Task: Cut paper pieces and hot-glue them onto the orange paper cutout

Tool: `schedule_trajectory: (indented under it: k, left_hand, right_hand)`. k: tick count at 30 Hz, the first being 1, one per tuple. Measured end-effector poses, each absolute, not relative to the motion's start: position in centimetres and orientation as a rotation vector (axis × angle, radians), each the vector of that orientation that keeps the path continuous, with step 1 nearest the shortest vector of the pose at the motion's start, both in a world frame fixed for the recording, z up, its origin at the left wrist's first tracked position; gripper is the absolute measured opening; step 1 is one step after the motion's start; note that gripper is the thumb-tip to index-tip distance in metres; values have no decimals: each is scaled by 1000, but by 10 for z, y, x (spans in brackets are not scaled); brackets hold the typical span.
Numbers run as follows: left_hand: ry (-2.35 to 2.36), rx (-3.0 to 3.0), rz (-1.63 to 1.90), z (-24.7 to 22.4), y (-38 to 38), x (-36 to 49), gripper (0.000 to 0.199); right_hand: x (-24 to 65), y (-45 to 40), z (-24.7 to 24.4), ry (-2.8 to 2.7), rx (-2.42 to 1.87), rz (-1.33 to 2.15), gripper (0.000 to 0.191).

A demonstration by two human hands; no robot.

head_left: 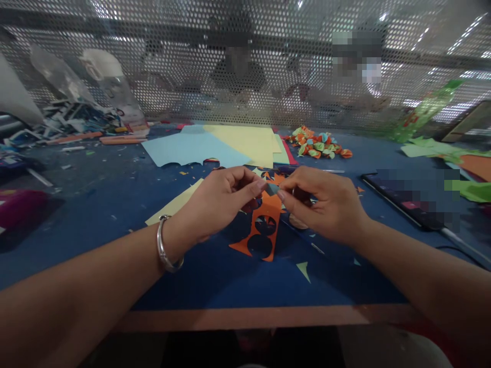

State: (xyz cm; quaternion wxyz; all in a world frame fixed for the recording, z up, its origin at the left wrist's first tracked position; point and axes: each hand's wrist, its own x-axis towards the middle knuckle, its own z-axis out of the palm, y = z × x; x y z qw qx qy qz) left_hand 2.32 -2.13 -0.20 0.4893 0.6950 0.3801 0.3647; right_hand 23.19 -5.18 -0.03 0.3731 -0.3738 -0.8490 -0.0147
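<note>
Left hand (220,199): pinched 1 side of a small blue paper (272,189).
Right hand (328,202): pinched the other side.
Small blue paper: was between the 2 hands.
Orange paper (268,205): had round holes.
Curly paper bits (316,144): sat farther back.

Perforated screen (276,56), probably metal | blue tabletop (199,291) | bright streaks (466,33) upper right

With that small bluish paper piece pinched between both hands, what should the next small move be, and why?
Probably a gentle fold of the small bluish paper piece: the left hand and right hand appear to pinch it from opposite sides, so both seem placed to shape it, and the heap of small curled paper pieces beyond them suggests similar shaping.
</note>
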Motion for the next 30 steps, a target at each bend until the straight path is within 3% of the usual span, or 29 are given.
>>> schedule_trajectory:
  k: [16, 30]
  left_hand:
    - [779, 1143, 929, -5, -27, 24, 24]
    - [856, 1420, 1057, -6, -23, 22, 35]
  right_hand:
    - [228, -55, -5, -2311, -984, -396, 16]
    - [226, -55, -3, -2247, -979, -127, 13]
